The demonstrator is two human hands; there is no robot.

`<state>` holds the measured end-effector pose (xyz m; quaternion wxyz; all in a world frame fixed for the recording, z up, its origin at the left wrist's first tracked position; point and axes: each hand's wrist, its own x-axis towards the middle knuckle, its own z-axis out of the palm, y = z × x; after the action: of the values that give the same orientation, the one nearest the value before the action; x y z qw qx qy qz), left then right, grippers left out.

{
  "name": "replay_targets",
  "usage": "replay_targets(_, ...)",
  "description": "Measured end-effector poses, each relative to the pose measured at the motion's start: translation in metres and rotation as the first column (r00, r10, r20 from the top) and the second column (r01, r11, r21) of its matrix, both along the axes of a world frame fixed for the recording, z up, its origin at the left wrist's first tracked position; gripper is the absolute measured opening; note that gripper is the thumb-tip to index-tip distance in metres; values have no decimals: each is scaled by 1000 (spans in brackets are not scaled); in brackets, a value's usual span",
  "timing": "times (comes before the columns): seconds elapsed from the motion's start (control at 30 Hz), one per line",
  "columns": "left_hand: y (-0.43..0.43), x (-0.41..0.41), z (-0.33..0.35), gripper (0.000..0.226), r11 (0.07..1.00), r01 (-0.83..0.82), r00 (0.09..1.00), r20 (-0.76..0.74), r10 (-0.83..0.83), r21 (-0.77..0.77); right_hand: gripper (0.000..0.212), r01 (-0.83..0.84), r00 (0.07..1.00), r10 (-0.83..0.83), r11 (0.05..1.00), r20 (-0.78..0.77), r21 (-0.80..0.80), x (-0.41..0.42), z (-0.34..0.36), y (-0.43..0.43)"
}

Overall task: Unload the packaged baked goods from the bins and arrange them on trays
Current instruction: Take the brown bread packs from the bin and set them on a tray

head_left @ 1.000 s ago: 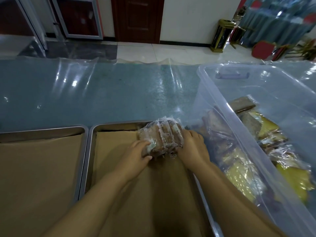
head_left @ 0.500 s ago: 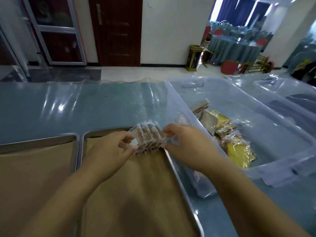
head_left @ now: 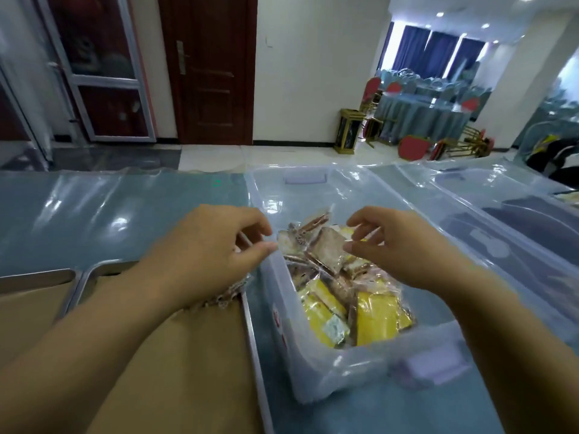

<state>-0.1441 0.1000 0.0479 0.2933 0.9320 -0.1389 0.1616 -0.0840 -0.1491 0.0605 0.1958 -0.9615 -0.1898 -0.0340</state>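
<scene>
While motion blur softens both forearms, two bare hands are pictured raised over a plastic-sheeted table [head_left: 94, 214]. Much is hidden. A stack of wrapped pastries [head_left: 230, 294] on the right tray [head_left: 200, 371] is covered almost wholly by the left hand [head_left: 203, 255] and its wrist. Only a crinkled edge is shown, and its packets cannot be counted. The left tray [head_left: 22, 308] is cut off by the frame edge. So is the second bin [head_left: 501, 220] at the right, whose contents cannot be made out. Print on the wrappers is too small to be read.

The left hand is held above the far right corner of the right tray, just beside the left wall of the clear bin [head_left: 344, 368]. Its fingers are loosely curled, thumb close to forefinger, with nothing gripped. The right hand [head_left: 404, 249] is held over the clear bin, fingers likewise loosely curled and empty. The packaged baked goods [head_left: 326, 253] are heaped in the bin below and between the two hands. Whether the right thumb tip touches the topmost brown packet cannot be told.

Counted: two hands, two paper-lined trays side by side, two clear bins. At least three yellow packets [head_left: 376, 317] and several brown ones are piled in the bin, overlapped too much for a full count.
</scene>
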Motion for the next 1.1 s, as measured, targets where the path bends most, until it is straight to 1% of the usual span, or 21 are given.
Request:
replay_targets(0.1,-34,31,-4,18,997,-41,998,-40,44,69,34,-40,998,33,992,-62,-117,41,-8,-34)
replay_targets(0.17,-53,52,-9,14,990,-61,993,-89,73,129,36,-65,995,49,979,-87,-191,69,-13,-51)
replay_targets(0.3,-79,95,-21,17,957,-87,970,-196,145,276,37,-125,985,91,960,-144,-249,122,-24,-66)
replay_targets(0.37,-86,115,-26,19,933,-83,954,-244,176,349,36,-135,983,98,958,-155,-252,149,-30,-65)
replay_targets(0.47,-90,147,-34,18,900,-79,923,-310,229,429,38,-107,984,71,969,-165,-224,186,-40,-54)
replay_targets(0.6,-88,191,-40,16,868,-67,866,-403,295,492,43,-45,979,17,990,-201,-135,226,-61,-28)
replay_targets(0.73,-86,228,-46,19,831,-27,851,-423,311,556,62,44,969,-59,997,-241,-67,254,-86,-2)
replay_targets(0.8,-86,241,-51,22,805,6,844,-434,314,594,66,78,964,-96,993,-249,-84,262,-94,10)
replay_targets(0.87,-86,250,-58,24,769,42,826,-455,333,638,67,93,945,-118,991,-305,-95,266,-99,18)
replay_targets(0.9,-85,254,-62,25,753,65,809,-476,344,655,63,78,937,-106,992,-333,-95,267,-101,20)
replay_targets(0.93,-85,256,-64,27,734,95,792,-498,354,673,54,52,933,-85,993,-349,-101,268,-102,20)
replay_targets(0.97,-84,258,-67,28,712,127,776,-517,363,691,46,25,933,-67,992,-354,-124,269,-102,19)
replay_targets(1.0,-84,261,-69,30,692,156,762,-532,371,705,43,-3,933,-56,986,-355,-165,268,-100,16)
replay_targets(1.07,-83,264,-70,32,668,192,740,-553,383,719,52,-58,928,-47,962,-370,-267,265,-91,9)
replay_targets(1.1,-83,266,-70,34,659,204,733,-559,387,724,55,-87,915,-44,950,-402,-300,263,-87,6)
